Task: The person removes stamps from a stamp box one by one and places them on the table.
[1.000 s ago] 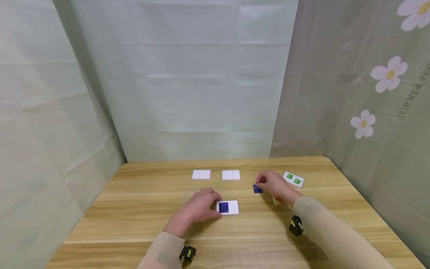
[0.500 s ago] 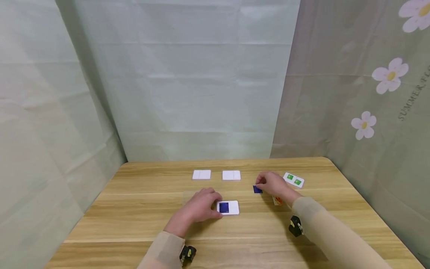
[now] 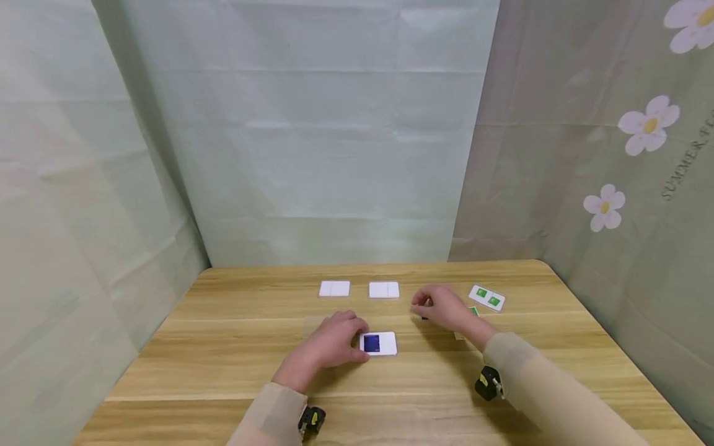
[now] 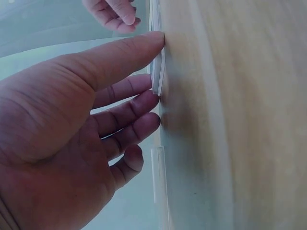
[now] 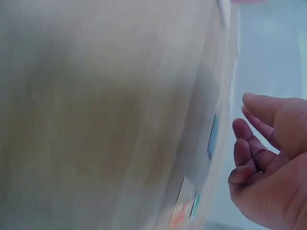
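A white card with one blue square [image 3: 379, 344] lies near the table's middle. My left hand [image 3: 334, 342] holds its left end between the thumb and the index finger. The left wrist view shows this card [image 4: 157, 76] edge-on between those two fingertips [image 4: 153, 38]. My right hand [image 3: 440, 306] hovers low over a small blue tile [image 3: 425, 317], which it mostly hides. In the right wrist view the blue tile [image 5: 212, 136] lies flat on the wood, and the loosely curled fingers [image 5: 244, 153] stay just apart from it, holding nothing.
Two blank white cards [image 3: 334, 288] [image 3: 383, 290] lie side by side at the back. A card with two green squares [image 3: 487, 297] sits at the back right. A loose green tile [image 3: 473, 311] and an orange tile [image 3: 458, 336] lie by my right wrist on the wooden table [image 3: 234, 371].
My right hand has slid left and now covers most of the blue tile, which uncovers a green tile behind it. The left hand and its card have not moved.
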The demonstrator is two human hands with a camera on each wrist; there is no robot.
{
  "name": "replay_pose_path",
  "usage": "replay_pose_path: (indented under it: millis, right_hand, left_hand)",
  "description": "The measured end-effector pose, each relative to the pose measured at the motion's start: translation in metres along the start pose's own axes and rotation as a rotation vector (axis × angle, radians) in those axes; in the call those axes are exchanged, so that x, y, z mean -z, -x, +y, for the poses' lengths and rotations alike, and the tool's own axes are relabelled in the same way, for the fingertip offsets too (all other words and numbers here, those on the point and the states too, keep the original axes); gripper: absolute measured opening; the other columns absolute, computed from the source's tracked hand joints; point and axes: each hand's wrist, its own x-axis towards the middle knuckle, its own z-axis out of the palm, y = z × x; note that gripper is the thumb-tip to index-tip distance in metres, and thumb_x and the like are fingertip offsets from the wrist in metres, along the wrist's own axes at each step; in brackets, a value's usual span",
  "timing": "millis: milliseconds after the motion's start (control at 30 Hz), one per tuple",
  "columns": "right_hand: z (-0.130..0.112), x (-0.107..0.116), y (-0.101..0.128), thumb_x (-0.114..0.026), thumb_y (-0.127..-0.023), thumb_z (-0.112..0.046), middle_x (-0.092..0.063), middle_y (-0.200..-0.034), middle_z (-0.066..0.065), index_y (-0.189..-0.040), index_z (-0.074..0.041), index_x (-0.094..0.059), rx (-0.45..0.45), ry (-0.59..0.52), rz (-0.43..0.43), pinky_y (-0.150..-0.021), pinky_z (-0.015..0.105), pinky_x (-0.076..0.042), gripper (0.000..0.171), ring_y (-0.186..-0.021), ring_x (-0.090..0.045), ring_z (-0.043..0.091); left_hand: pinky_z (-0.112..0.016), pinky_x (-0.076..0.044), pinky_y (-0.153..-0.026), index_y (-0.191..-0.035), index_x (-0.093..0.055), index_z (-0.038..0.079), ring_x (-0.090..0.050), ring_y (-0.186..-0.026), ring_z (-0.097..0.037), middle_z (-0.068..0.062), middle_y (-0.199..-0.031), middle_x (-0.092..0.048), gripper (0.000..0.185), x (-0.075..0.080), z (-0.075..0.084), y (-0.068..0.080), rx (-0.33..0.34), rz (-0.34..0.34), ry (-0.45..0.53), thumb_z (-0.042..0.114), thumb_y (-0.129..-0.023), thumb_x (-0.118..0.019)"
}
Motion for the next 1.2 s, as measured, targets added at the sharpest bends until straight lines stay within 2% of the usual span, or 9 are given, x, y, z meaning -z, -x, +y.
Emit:
replay_pose_path:
  millis: [267,433,667,933,1200]
  right_hand:
    - [-0.025,-0.019,0.007,-0.081,-0.102,-0.013,-0.067,-0.096,-0.004,-0.112,-0.009,-0.078,0.058,-0.063,-0.064,-0.079,0.034,-0.051,0.011,-0.087,-0.058,0.014]
    - [-0.034,-0.028,0.008,-0.082,-0.101,-0.013,-0.068,-0.097,-0.005,-0.113,-0.008,-0.079,0.104,-0.096,-0.093,-0.079,0.034,-0.053,0.014,-0.087,-0.059,0.014]
    - [-0.042,-0.039,0.009,-0.084,-0.100,-0.014,-0.072,-0.098,-0.004,-0.113,-0.006,-0.078,0.171,-0.122,-0.146,-0.081,0.032,-0.056,0.017,-0.088,-0.063,0.012]
    - [-0.051,-0.049,0.013,-0.085,-0.100,-0.020,-0.072,-0.105,-0.002,-0.119,-0.009,-0.079,0.119,-0.123,-0.174,-0.087,0.036,-0.055,0.022,-0.093,-0.060,0.016]
    - [-0.056,-0.052,0.014,-0.087,-0.099,-0.021,-0.071,-0.105,-0.004,-0.117,-0.010,-0.080,0.110,-0.112,-0.182,-0.090,0.040,-0.054,0.022,-0.095,-0.059,0.017]
  left_hand:
    - [-0.049,-0.050,-0.105,-0.126,-0.077,0.009,-0.060,-0.110,-0.023,-0.002,-0.119,-0.070,0.050,0.003,-0.004,0.001,0.009,-0.006,0.003,0.031,-0.086,-0.098]
    - [-0.051,-0.050,-0.107,-0.127,-0.077,0.009,-0.061,-0.113,-0.025,-0.003,-0.121,-0.070,0.051,0.004,-0.005,0.002,0.016,-0.008,0.005,0.032,-0.086,-0.098]
    - [-0.049,-0.050,-0.103,-0.124,-0.078,0.008,-0.059,-0.108,-0.023,-0.003,-0.118,-0.070,0.049,0.004,-0.005,0.002,0.010,-0.008,0.012,0.030,-0.085,-0.098]
    - [-0.047,-0.049,-0.099,-0.122,-0.078,0.008,-0.056,-0.103,-0.020,0.000,-0.113,-0.068,0.048,0.003,-0.006,0.000,0.007,-0.007,0.004,0.031,-0.085,-0.098]
    - [-0.045,-0.049,-0.098,-0.122,-0.078,0.010,-0.055,-0.102,-0.019,0.002,-0.112,-0.067,0.046,0.004,-0.005,0.001,0.019,-0.013,0.000,0.032,-0.086,-0.098]
